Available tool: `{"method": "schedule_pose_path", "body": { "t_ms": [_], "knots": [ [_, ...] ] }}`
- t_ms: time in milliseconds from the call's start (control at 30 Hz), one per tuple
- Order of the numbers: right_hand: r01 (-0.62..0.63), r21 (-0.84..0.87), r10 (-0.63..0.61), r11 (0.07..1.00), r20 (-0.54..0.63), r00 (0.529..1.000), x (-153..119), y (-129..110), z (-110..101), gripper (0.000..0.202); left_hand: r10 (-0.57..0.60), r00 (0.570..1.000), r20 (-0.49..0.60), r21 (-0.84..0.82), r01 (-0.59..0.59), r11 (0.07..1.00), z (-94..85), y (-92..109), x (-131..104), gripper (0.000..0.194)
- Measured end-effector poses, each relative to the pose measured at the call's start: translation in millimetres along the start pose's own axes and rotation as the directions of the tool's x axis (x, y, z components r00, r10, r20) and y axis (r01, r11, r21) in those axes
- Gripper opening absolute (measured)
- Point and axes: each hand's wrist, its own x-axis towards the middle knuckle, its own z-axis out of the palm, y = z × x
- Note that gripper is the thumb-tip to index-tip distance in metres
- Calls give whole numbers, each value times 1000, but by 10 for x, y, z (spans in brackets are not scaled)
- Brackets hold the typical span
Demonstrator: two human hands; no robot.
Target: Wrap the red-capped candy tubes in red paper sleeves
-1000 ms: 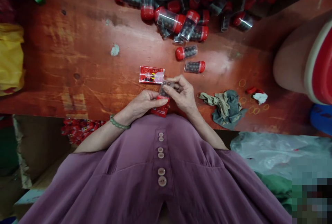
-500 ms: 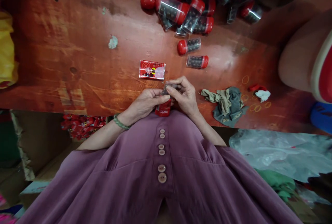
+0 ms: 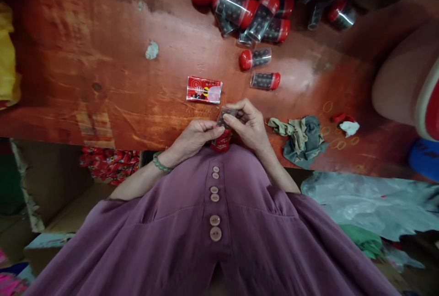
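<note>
Close to my body at the table's front edge, my left hand (image 3: 196,137) and my right hand (image 3: 249,124) both hold a small clear tube (image 3: 225,116) of dark balls. A red printed wrapper (image 3: 221,142) covers its lower end. My left thumb and fingers press on its left side, and my right thumb lies over the clear part with the fingers closed behind its top. Just beyond my hands lies a flat red printed wrapper stack (image 3: 204,90). Two similar tubes with red caps, a nearer one (image 3: 265,81) and a farther one (image 3: 255,58), lie to the right.
A pile of red-capped tubes (image 3: 235,5) covers the far side. Rags (image 3: 303,138), rubber bands and a white scrap (image 3: 349,127) lie at right, near a large pale tub (image 3: 394,76). Below the table edge are a cardboard box (image 3: 51,181) with red packets (image 3: 109,164) and plastic bags (image 3: 370,200).
The view has shifted slightly, so things on the table sit a little farther right. Both hands keep hold of the tube, with only small finger movements.
</note>
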Motion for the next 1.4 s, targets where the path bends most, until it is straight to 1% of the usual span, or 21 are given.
{"method": "schedule_pose_path", "body": {
  "t_ms": [67,200,333,400,433,500,567,633,700,767,833,900,933,1000,1033,1100,1167,1233,1267,1333,1400],
  "knots": [
    [-3,20,2,1000,8,1000,17,8,-17,26,-27,999,37,-20,27,999,-11,70,-11,33],
    [5,110,-6,994,11,1000,52,80,-51,34,-97,980,172,-144,123,982,-58,183,-29,40],
    [-3,222,-18,975,93,995,61,124,-96,40,-128,956,265,-172,178,969,-85,179,-5,43],
    [-7,247,-26,969,129,991,58,75,-141,39,-141,953,268,-169,190,967,-80,176,11,42],
    [-2,238,-34,971,146,989,57,28,-171,38,-141,959,245,-167,185,968,-75,180,18,39],
    [1,167,-32,986,180,983,51,-94,-235,35,-123,977,175,-151,150,977,-63,198,24,34],
    [-32,55,20,998,204,979,41,-224,-289,31,-85,992,97,-126,97,987,-52,221,22,32],
    [-100,-30,104,995,208,973,26,-315,-319,27,-44,998,38,-86,47,995,-46,241,14,32],
    [-160,-58,169,985,196,966,8,-344,-325,26,-11,1000,-9,-23,11,1000,-48,263,-1,32],
    [-178,-49,185,983,194,963,-10,-321,-320,28,22,998,-57,91,-17,996,-55,291,-22,29],
    [-167,-39,171,985,214,962,-24,-282,-314,32,79,992,-98,242,-53,969,-66,324,-43,26],
    [-129,-80,146,988,255,956,-33,-255,-308,36,138,984,-109,372,-88,924,-75,353,-55,24],
    [-99,-128,132,987,283,950,-35,-248,-303,36,158,982,-107,413,-101,905,-78,363,-55,24],
    [-49,-212,120,976,341,932,-35,-237,-280,36,185,976,-115,443,-116,889,-82,369,-42,25],
    [-45,-220,124,974,359,925,-33,-227,-261,37,204,969,-138,433,-126,893,-82,366,-30,27],
    [-96,-146,142,985,347,927,-23,-191,-206,39,262,941,-216,343,-178,922,-83,350,-4,32],
    [-149,-8,145,989,276,950,-2,-136,-138,40,290,912,-289,173,-248,953,-82,329,16,37],
    [-140,94,120,986,197,973,28,-81,-65,40,268,911,-314,14,-277,961,-74,312,23,39],
    [-122,119,101,985,166,981,45,-60,-30,41,250,915,-316,-29,-273,961,-66,305,23,39],
    [-83,130,65,988,133,989,77,-37,40,42,238,911,-336,-39,-266,963,-48,294,26,37],
    [-56,101,44,993,116,992,99,-37,110,44,266,888,-376,2,-286,958,-30,281,41,34]
  ]
}}
